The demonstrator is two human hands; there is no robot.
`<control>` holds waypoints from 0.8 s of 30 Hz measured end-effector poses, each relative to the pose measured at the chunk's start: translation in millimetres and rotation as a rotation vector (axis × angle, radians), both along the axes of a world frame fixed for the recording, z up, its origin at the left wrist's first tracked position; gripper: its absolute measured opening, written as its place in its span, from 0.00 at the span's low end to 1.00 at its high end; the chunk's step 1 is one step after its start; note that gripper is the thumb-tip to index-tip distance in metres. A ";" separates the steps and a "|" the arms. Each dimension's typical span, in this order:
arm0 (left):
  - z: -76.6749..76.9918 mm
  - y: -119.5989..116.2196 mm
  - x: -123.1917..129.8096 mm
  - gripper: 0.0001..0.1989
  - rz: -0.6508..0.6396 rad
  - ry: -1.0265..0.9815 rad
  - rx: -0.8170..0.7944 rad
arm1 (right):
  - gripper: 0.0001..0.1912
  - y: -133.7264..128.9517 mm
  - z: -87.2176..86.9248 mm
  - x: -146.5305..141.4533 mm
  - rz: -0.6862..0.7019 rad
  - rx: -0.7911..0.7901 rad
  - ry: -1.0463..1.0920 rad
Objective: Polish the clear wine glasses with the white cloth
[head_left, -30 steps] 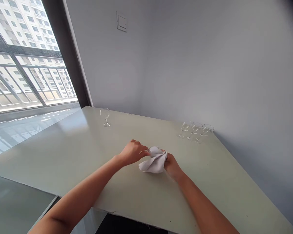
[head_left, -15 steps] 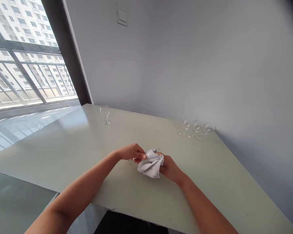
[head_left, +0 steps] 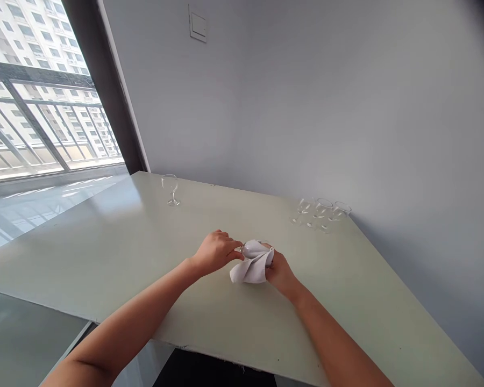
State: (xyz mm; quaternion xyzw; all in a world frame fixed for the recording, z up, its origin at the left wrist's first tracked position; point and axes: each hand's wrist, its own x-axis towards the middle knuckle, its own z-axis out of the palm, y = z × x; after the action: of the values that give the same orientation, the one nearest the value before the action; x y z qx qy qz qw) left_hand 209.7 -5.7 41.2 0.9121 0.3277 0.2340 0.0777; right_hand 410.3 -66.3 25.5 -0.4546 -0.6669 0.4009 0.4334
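Note:
Above the middle of the table, my left hand (head_left: 220, 251) pinches the stem end of a clear wine glass (head_left: 253, 249), which lies tilted on its side. My right hand (head_left: 278, 271) is closed around a white cloth (head_left: 250, 270) at the bowl of that glass. The cloth partly wraps the bowl, and a fold hangs down below it. Cloth and fingers hide the glass's rim, and my left hand covers most of its foot.
One stemmed glass (head_left: 170, 189) stands upright at the table's back left. Three more glasses (head_left: 322, 208) stand close together at the back right, near the wall. The pale table (head_left: 145, 242) has its front edge just below my forearms; a window (head_left: 44, 107) is at left.
My left hand has turned, its back now facing up, its fingers extended along the stem. The glass and cloth have risen slightly. The view has shifted a little.

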 end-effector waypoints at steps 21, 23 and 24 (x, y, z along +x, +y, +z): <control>-10.9 11.3 -2.1 0.12 0.295 0.004 -0.159 | 0.27 5.8 -4.6 -0.7 -0.165 0.929 -0.881; -17.9 0.7 9.5 0.10 0.163 0.117 0.032 | 0.26 6.7 -7.1 -13.8 -0.114 0.833 -0.891; -20.8 -3.9 13.9 0.10 0.105 0.152 0.113 | 0.24 7.8 -7.8 -16.5 -0.130 0.765 -0.848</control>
State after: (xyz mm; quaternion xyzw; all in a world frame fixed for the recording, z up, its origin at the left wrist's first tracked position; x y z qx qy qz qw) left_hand 223.6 -9.6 20.5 0.9117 0.3663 0.1858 -0.0115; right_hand 393.9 -58.6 17.7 -0.4265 -0.8507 -0.1135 0.2855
